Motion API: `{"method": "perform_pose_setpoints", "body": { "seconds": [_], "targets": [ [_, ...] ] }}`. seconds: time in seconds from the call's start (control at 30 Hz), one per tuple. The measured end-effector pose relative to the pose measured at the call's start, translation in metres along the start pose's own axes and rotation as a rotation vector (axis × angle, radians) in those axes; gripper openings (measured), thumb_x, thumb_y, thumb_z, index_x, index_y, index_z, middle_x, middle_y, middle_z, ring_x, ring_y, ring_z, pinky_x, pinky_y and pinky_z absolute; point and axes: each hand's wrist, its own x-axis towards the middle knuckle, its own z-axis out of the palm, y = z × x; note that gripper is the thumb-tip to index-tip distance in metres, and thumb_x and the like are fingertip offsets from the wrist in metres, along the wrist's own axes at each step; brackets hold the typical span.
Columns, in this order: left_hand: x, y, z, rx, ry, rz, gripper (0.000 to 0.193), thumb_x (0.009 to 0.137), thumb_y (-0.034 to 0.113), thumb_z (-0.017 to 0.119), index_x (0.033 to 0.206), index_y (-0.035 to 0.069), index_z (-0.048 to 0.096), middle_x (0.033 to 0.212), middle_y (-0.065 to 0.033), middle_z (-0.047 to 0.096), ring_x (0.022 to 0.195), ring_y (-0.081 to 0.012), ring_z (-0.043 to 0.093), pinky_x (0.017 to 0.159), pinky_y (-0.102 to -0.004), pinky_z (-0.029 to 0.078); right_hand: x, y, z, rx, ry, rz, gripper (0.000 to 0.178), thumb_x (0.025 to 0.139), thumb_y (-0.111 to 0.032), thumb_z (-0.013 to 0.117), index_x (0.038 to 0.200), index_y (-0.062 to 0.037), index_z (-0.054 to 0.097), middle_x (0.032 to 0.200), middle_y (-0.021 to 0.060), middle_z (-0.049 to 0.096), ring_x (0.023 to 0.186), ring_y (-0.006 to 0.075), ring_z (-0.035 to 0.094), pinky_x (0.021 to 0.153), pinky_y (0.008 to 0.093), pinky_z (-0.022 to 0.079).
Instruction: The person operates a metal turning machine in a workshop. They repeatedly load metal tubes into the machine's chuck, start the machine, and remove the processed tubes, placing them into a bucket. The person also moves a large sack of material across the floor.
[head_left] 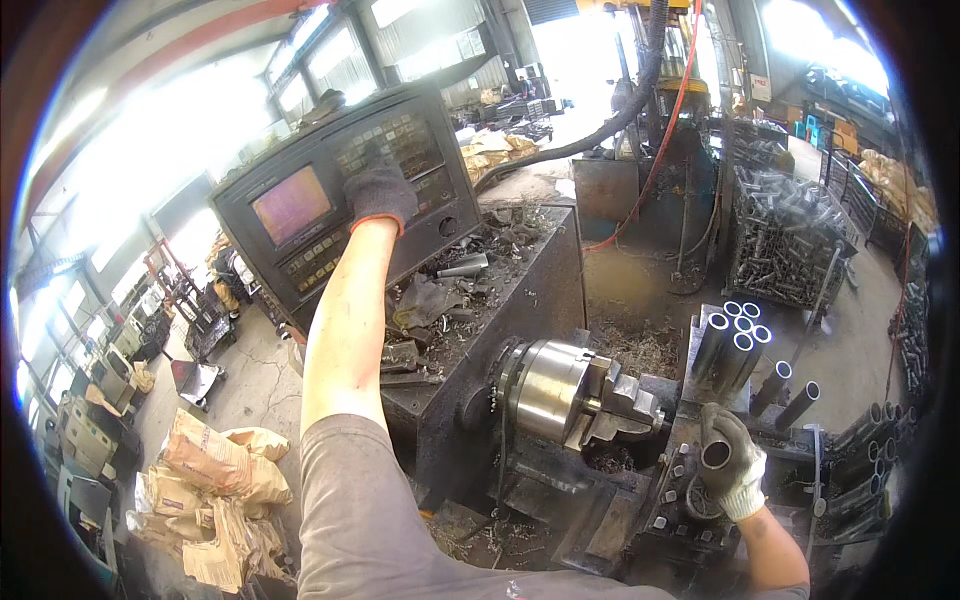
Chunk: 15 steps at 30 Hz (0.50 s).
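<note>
My left hand point(382, 196), in a dark glove with a red cuff, reaches up to the button area of the lathe's control panel point(425, 195), just right of its small lit screen point(291, 206). Its fingers are hidden behind the back of the hand. At the lower right, my right hand point(738, 462), in a grey glove with a white cuff, is closed around a short metal tube point(715, 456), whose open end faces up. Left of that hand is the lathe's shiny chuck point(553, 391) with stepped jaws point(618, 408); I cannot see a part clamped in it.
Several upright tubes point(741, 341) stand beyond my right hand; more are stacked point(870, 460) at the right edge. Metal chips and scraps point(465, 265) litter the machine top. A wire bin of metal parts point(790, 240) stands behind. Paper sacks point(215, 480) lie at lower left.
</note>
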Motion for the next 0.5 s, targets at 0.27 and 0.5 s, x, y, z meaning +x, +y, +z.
{"method": "perform_pose_setpoints", "body": {
  "seconds": [0.27, 0.5],
  "targets": [
    [0.001, 0.035, 0.005, 0.212, 0.013, 0.067, 0.06, 0.097, 0.032, 0.061, 0.15, 0.006, 0.054, 0.172, -0.0248, 0.029, 0.109, -0.0418, 0.074, 0.08, -0.0604, 0.057, -0.001, 0.001, 0.001, -0.027, -0.006, 0.006, 0.046, 0.076, -0.006, 0.085, 0.119, -0.0068, 0.068, 0.122, 0.0176, 0.075, 0.098, 0.0357, 0.078, 0.08, 0.0409, 0.065],
    [0.004, 0.077, 0.017, 0.072, 0.057, 0.111, 0.047, 0.094, 0.026, 0.062, 0.138, 0.011, 0.066, 0.172, -0.0202, 0.032, 0.115, -0.0385, 0.072, 0.08, -0.0546, 0.054, 0.002, -0.001, 0.003, -0.042, -0.016, 0.04, 0.032, 0.083, -0.007, 0.083, 0.113, -0.0073, 0.07, 0.116, 0.017, 0.076, 0.096, 0.034, 0.078, 0.077, 0.0386, 0.064]
  ]
}}
